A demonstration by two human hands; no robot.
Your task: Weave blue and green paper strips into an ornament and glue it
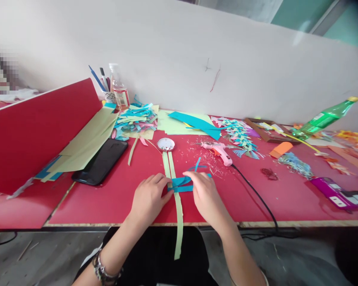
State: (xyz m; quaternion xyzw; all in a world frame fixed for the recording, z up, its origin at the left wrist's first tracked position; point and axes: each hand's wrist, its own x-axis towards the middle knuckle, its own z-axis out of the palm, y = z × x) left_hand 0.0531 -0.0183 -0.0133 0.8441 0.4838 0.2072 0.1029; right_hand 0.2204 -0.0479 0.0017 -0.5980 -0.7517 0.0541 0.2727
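Observation:
My left hand [150,195] is closed at the left ends of the blue paper strips [181,182], where they cross two pale green paper strips [178,214]. Thumb and fingers pinch that crossing. On the other side my right hand [205,194] has its fingers bent over the right part of the blue strips and holds them. The green strips run side by side towards the wall, and one long end hangs over the table's front edge. Just beyond them lies a small round lid [166,144] with little bits in it.
A pink glue gun [217,151] lies to the right, its black cord [253,190] trailing off the front edge. At left are a black phone [100,163] and a red board [44,131]. Cut paper strips [137,121], a green bottle [325,119] and a purple power strip [335,192] lie around.

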